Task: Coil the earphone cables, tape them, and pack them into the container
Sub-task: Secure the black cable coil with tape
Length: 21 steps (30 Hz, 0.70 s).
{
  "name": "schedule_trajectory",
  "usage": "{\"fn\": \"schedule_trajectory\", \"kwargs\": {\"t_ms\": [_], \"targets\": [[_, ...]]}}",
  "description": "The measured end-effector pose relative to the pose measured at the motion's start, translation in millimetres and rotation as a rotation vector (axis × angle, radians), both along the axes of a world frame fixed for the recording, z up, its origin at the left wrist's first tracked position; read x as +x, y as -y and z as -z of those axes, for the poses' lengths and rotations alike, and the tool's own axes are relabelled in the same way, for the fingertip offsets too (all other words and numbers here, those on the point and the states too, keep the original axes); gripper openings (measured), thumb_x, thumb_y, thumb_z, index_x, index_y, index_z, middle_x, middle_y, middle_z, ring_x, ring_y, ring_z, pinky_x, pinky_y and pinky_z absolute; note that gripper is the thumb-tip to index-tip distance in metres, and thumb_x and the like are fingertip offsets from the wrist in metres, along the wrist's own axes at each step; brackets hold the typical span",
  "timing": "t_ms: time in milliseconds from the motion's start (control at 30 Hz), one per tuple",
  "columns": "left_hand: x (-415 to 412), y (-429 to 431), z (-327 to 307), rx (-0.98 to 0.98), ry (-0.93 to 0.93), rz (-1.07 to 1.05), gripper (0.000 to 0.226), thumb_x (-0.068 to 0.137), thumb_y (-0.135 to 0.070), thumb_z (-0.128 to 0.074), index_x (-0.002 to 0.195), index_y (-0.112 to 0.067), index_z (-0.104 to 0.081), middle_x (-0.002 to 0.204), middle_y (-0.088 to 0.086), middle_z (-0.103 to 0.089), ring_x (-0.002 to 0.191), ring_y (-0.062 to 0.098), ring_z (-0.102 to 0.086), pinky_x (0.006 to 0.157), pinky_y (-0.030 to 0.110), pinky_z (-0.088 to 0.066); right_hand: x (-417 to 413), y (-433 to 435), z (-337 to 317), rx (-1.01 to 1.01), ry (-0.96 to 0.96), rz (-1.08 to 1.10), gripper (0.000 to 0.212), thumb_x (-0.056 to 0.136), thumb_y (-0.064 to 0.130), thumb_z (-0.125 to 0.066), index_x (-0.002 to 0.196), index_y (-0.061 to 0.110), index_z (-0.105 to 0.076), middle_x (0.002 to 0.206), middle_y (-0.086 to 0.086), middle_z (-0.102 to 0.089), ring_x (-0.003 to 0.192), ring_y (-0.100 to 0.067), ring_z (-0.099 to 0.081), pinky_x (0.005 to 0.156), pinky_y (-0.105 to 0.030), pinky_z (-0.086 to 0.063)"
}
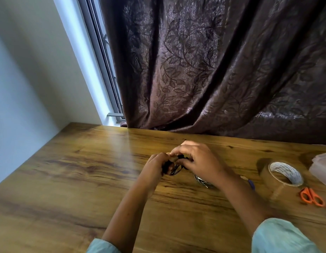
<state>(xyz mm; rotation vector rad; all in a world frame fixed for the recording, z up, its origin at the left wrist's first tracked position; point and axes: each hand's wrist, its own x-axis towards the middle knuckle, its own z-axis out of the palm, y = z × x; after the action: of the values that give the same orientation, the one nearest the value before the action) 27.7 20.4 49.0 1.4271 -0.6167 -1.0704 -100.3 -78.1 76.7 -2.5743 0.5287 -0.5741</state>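
A coiled black earphone cable [175, 168] is held just above the wooden table [71, 170] between both hands. My left hand [155, 167] grips the coil from the left, and my right hand [197, 159] pinches its top, where a small pale strip that looks like tape sits. A roll of clear brown tape [284, 177] lies on the table to the right. The corner of a translucent plastic container [322, 168] shows at the right edge. Much of the cable is hidden by my fingers.
Orange-handled scissors [312, 197] lie in front of the tape roll. A bundle of silvery wire [204, 181] and a small blue object [251, 184] sit under my right wrist. A dark patterned curtain [213, 70] hangs along the table's far edge.
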Motion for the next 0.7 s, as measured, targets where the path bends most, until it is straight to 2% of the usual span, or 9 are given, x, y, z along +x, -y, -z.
{"fn": "schedule_trajectory", "kwargs": {"t_ms": [100,233,333,467,567,700], "targets": [[-0.3,0.6,3.0,0.022,-0.033,-0.030,0.037,0.092,-0.026,-0.049,0.118,0.001,-0.051,0.086,0.009,-0.054,0.072,0.015,-0.053,0.064,0.027,-0.044,0.4,-2.3,2.9,-0.011,-0.006,-0.012,0.024,0.086,0.008,-0.064,0.107,0.018,-0.070,0.101,0.003,-0.062,0.092,-0.008,-0.057,0.079,-0.017,-0.043],[-1.3,-0.8,1.5,0.019,-0.098,-0.067,0.023,0.092,-0.019,-0.053,0.112,-0.009,-0.052,0.093,0.014,-0.060,0.080,0.023,-0.057,0.068,0.031,-0.049,2.0,0.7,14.5,-0.049,0.008,-0.002,0.019,0.088,0.013,-0.061,0.103,0.022,-0.069,0.098,0.007,-0.058,0.087,-0.013,-0.059,0.075,-0.037,-0.052],[-1.2,-2.6,-1.5,-0.064,-0.075,-0.043,0.018,0.094,-0.016,-0.050,0.110,-0.010,-0.055,0.093,0.010,-0.059,0.074,0.017,-0.057,0.063,0.028,-0.048,3.9,1.5,20.3,-0.070,0.032,0.006,0.017,0.088,0.023,-0.054,0.101,0.029,-0.063,0.096,0.012,-0.054,0.084,-0.014,-0.059,0.069,-0.041,-0.053],[-3.5,-5.5,-3.3,-0.143,0.057,0.021,0.019,0.093,-0.017,-0.053,0.106,-0.006,-0.061,0.080,-0.002,-0.060,0.067,0.006,-0.056,0.064,0.021,-0.046,6.5,2.4,24.0,-0.079,0.046,0.040,0.016,0.090,0.020,-0.050,0.101,0.031,-0.055,0.097,0.012,-0.049,0.081,-0.015,-0.058,0.066,-0.041,-0.053],[-5.9,-6.1,-5.5,-0.157,0.180,0.021,0.021,0.089,-0.020,-0.060,0.104,-0.005,-0.063,0.082,-0.004,-0.063,0.068,0.000,-0.059,0.065,0.016,-0.047,7.9,2.9,27.2,-0.085,0.040,0.069,0.019,0.092,0.016,-0.052,0.099,0.034,-0.048,0.094,0.017,-0.040,0.078,-0.014,-0.056,0.063,-0.041,-0.053],[-5.1,-5.4,-5.1,-0.110,0.369,-0.020,0.018,0.086,-0.028,-0.064,0.094,-0.012,-0.065,0.089,0.005,-0.067,0.081,0.014,-0.062,0.069,0.021,-0.050,7.4,-0.8,27.8,-0.101,0.022,0.086,0.012,0.096,0.023,-0.049,0.097,0.034,-0.045,0.097,0.017,-0.039,0.073,-0.013,-0.055,0.058,-0.041,-0.051]]}}
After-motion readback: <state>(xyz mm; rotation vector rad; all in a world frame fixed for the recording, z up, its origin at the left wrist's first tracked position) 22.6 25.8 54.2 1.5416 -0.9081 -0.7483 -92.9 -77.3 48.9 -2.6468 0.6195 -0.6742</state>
